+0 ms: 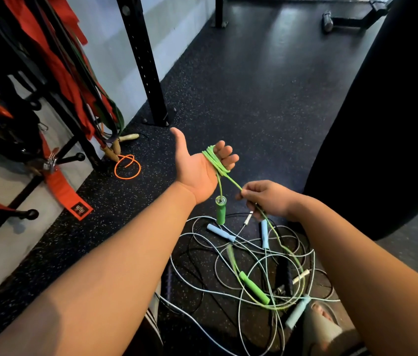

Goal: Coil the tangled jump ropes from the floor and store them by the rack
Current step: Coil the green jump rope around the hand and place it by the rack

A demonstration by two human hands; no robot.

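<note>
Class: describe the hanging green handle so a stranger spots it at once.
Start at the left hand, wound with green rope. Straight below its wrist hangs a green handle. Unlike the other green handle, which lies flat, it dangles in the air.

Dim, even indoor light, soft sheen on the dark floor (267,80), wide-angle bending at edges, slight blur.

left hand (197,168) palm up, right hand (267,199) pinching rope (231,180)
</note>
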